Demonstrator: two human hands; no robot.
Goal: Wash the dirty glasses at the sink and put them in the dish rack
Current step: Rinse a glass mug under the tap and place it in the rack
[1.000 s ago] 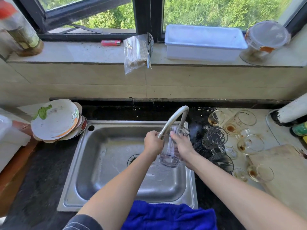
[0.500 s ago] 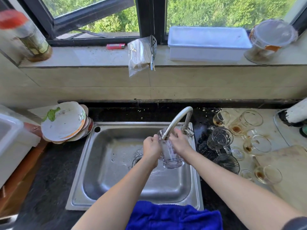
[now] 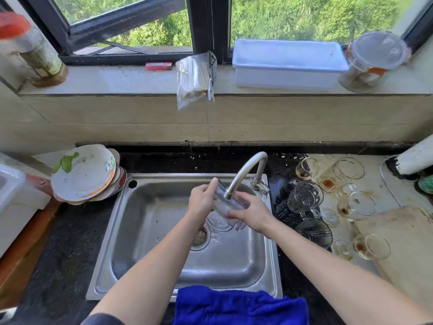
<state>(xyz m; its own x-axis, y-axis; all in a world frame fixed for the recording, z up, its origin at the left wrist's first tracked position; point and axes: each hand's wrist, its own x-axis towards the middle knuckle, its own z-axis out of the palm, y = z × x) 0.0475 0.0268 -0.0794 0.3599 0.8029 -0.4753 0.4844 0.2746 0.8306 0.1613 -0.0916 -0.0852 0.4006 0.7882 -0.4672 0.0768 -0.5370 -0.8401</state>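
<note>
Centre frame, over the sink [image 3: 187, 176], both hands grasp one tilted glass [image 3: 223, 208] beneath the tap [image 3: 243, 171]: left hand [image 3: 201, 201] at its upper end, right hand [image 3: 254, 214] lower. I'd rotate it slowly (wet glass slips), rinsing every side.

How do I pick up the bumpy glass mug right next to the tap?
Grab the mug by its handle. The handle seems to point toward the person, so reach in from the near side. More glasses crowd behind and to its right, and the faucet stands on its left, so those sides are tight.
</note>
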